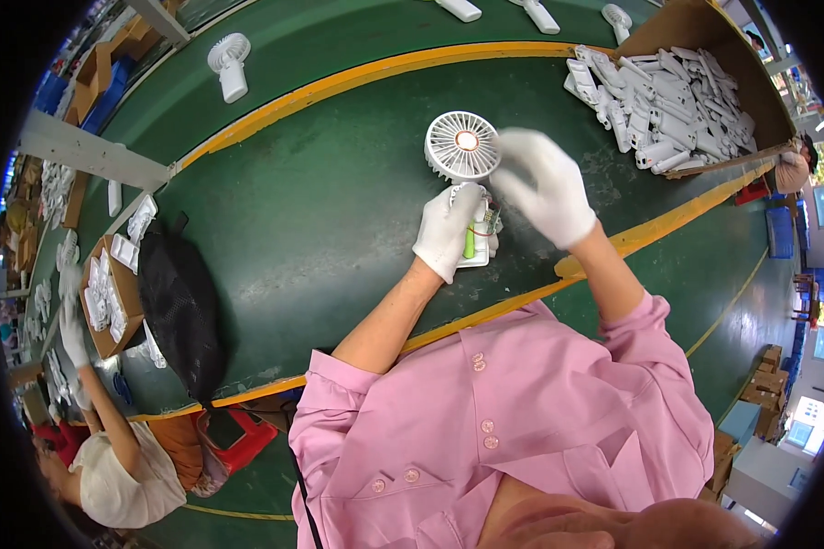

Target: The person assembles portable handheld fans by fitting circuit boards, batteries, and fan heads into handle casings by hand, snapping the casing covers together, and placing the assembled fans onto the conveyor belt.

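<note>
Small white handheld fan [464,156] on green belt [320,210], open handle with green cell up for access: left hand [449,229] clasped round handle, steadying; right hand [545,183] above, fingers loosely curled, apparently empty.

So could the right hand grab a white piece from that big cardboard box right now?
Probably yes. The right hand hovers by the fan's round head, and only bare green belt lies between it and the cardboard box of white pieces. It looks a fair stretch away, though.
</note>
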Demonstrator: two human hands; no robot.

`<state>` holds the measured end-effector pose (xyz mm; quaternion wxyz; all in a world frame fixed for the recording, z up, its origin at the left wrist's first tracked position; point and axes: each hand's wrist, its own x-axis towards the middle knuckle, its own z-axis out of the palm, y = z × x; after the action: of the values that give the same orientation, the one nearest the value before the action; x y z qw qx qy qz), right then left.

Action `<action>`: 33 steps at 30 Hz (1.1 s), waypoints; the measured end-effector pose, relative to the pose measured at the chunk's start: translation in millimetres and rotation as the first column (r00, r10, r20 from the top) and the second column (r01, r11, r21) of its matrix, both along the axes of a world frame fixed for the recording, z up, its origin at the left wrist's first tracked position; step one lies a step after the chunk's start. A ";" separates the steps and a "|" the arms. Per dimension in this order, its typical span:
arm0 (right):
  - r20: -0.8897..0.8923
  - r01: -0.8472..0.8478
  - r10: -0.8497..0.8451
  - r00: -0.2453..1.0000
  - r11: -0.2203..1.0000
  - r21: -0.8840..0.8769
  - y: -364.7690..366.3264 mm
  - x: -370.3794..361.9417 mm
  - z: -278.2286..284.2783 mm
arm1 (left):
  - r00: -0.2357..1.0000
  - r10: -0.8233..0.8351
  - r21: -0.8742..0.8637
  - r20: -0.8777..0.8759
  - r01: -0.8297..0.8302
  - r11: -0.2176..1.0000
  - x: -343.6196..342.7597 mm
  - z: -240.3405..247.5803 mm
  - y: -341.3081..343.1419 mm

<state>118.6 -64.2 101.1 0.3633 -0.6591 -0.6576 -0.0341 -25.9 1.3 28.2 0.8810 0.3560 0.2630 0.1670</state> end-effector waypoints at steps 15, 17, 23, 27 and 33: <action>0.444 -0.204 0.309 0.841 0.941 -0.269 -20.0 -16.0 10.7 | 0.999 0.027 -0.025 0.025 -0.026 0.999 -0.5 6.8 5.9; 0.436 -0.229 0.300 0.849 0.951 -0.208 -20.7 -20.5 8.2 | 0.999 -0.034 -0.050 0.007 0.034 0.998 -1.1 6.0 6.1; 0.113 -0.208 0.221 0.969 0.971 -0.114 -9.0 -14.9 -7.9 | 0.997 -0.041 -0.205 0.064 0.054 0.977 -1.7 -0.6 8.7; 0.135 -0.188 0.196 0.971 0.980 -0.071 -4.1 -14.8 -14.5 | 0.995 -0.037 -0.229 0.088 0.056 0.972 -0.8 -2.2 7.7; 0.255 -0.126 0.145 0.956 0.988 -0.091 -6.8 -12.8 -17.6 | 0.999 -0.027 -0.177 0.039 0.034 0.984 -0.9 4.0 8.7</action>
<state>105.8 -71.0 83.6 0.2505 -0.6154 -0.7440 -0.0710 -26.7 10.0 32.1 0.9163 0.2770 0.2553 0.1359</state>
